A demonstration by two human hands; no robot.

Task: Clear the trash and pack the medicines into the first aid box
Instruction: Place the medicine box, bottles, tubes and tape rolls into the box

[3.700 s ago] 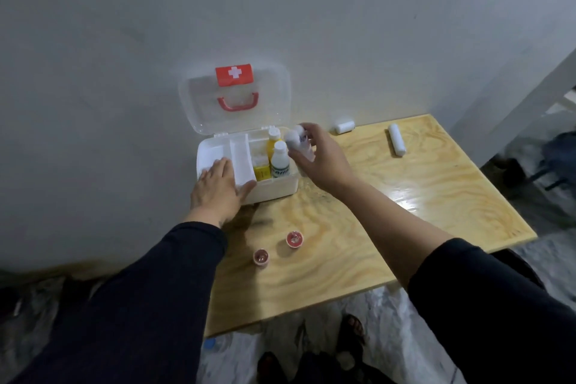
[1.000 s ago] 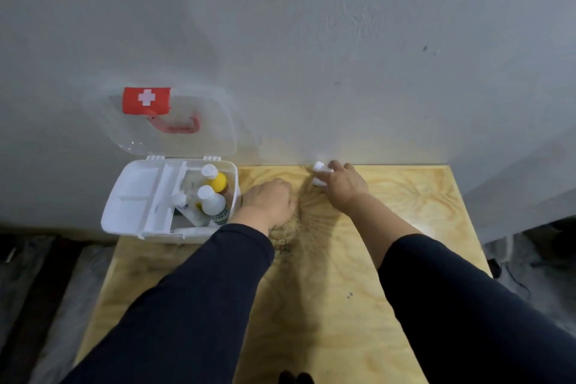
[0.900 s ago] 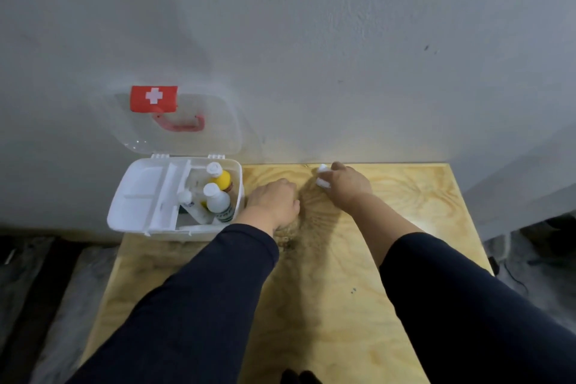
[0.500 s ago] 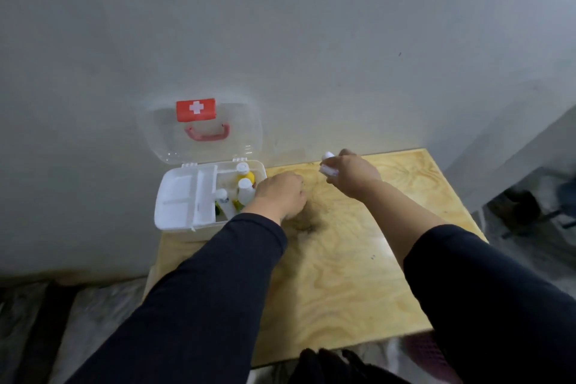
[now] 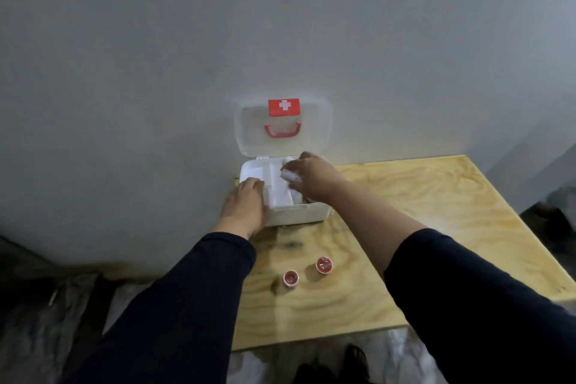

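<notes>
Grey wall backed plywood table point(image 5: 420, 227). Left hand point(image 5: 246, 207) lay flat, fingers spread, on first aid box point(image 5: 299, 217) at table's left rear, lid open. Right hand point(image 5: 311, 176) gripped white roll point(image 5: 288, 176) over box. Two red caps point(image 5: 307, 271) sat nearer.

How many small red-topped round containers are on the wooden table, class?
2. One red-topped container sits near the table's front-left area; the other sits just right of it and slightly farther back. More could be hidden inside the first aid box.
</notes>
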